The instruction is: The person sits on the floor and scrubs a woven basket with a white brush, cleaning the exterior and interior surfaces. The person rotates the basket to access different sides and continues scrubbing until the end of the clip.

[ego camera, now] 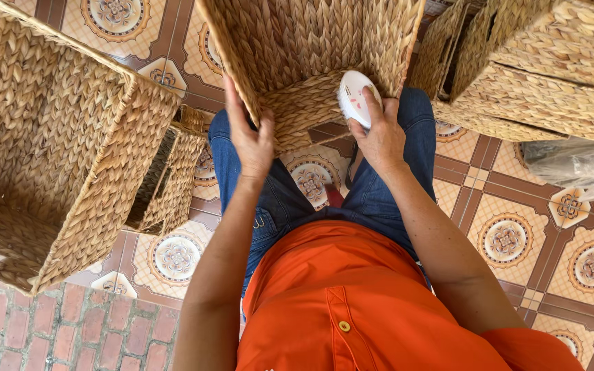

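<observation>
A square woven straw basket [297, 48] rests on my knees with its opening toward me. My left hand [250, 137] grips the basket's near left rim, fingers wrapped over the edge. My right hand [378, 134] holds a small white oval device [355, 96] with red marks against the basket's near right corner. I wear blue jeans and an orange shirt.
A large woven basket [49, 137] stands at my left, with a smaller one [173, 182] tucked beside it. More baskets [544, 69] are stacked at the upper right, above a clear plastic bag [579, 165]. Patterned tiles [510, 237] cover the floor; red bricks [56, 330] lie at the lower left.
</observation>
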